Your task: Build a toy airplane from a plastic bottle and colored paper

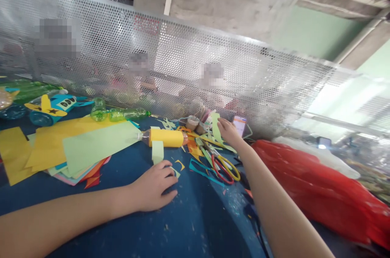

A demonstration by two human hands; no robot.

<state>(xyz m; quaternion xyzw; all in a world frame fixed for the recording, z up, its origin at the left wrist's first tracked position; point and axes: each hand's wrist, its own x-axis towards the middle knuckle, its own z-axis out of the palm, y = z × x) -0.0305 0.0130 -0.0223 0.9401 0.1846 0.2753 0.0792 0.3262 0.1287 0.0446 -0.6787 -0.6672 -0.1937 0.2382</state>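
Observation:
On the blue table my left hand (155,188) lies palm down with its fingers apart. Its fingertips are close to a small pale green paper piece (157,152) that stands against a plastic bottle wrapped in yellow paper (167,138). Farther off, my right hand (229,131) reaches toward the perforated screen. Its fingers pinch a light green paper strip (216,127), held above the scraps. Below that hand lie scissors with red and yellow handles (226,168) and cut paper scraps (195,147).
Colored paper sheets (97,142) are stacked at left, beside green bottles (129,114) and a blue and yellow bottle airplane (62,103). A phone (239,124) leans near the perforated metal screen (183,63). A red plastic bag (319,185) lies at right. People are behind the screen.

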